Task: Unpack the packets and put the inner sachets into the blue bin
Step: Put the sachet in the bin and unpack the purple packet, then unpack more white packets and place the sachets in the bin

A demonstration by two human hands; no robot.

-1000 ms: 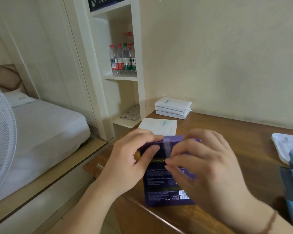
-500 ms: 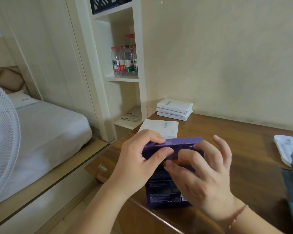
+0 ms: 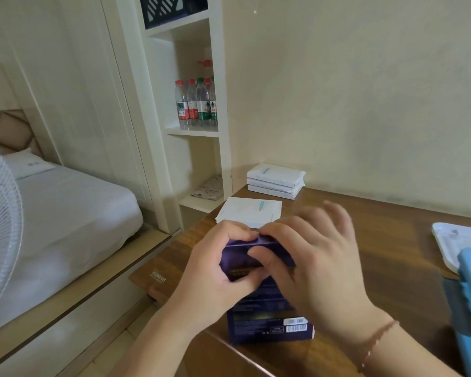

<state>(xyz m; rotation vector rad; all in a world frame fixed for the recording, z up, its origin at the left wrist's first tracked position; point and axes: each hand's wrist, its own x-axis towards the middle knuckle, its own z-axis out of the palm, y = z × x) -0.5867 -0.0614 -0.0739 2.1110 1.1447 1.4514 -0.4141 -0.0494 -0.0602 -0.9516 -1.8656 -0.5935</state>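
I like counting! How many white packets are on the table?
4: three in a stack by the wall, and one white packet lying flat alone just behind the hands. More may be hidden.

The head camera looks forward and down, close over the desk (image 3: 392,240) edge, toward the corner shelf (image 3: 191,131).

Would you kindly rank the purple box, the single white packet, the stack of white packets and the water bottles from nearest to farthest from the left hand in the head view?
1. Purple box: gripped by the left hand.
2. Single white packet: on the desk, just behind the hands.
3. Stack of white packets: farther back, by the wall.
4. Water bottles: up on the shelf.
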